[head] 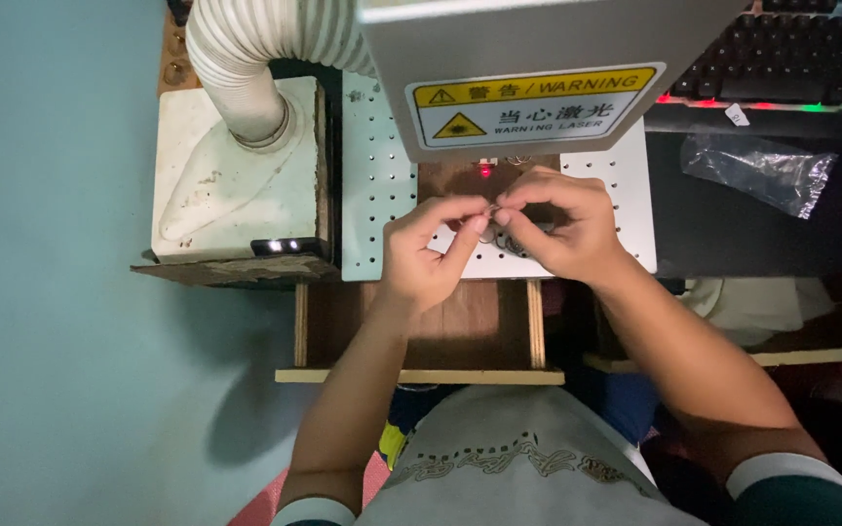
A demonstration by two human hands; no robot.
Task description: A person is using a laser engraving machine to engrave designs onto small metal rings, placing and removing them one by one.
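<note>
At the upper left of the frame a ribbed white hose [246,49] ran down into a worn cream-coloured box [236,170]. Just right of it lay a pale plate full of holes [372,195], under a grey machine head [538,58] with a yellow warning sticker [533,102] and a small red light [485,170]. Near the middle of the frame, above the plate, the left hand [426,258] and the right hand [562,224] met fingertip to fingertip, both closed in a pinch on a small metal ring [492,208]. The ring looked light, stiff and smooth, likely to slip, so best held by its rim between thumb and forefinger. More small rings [509,244] seemed to lie on the plate below, though blurred. At the upper right sat a dark keyboard [791,49] and a crumpled clear plastic bag [757,170].
</note>
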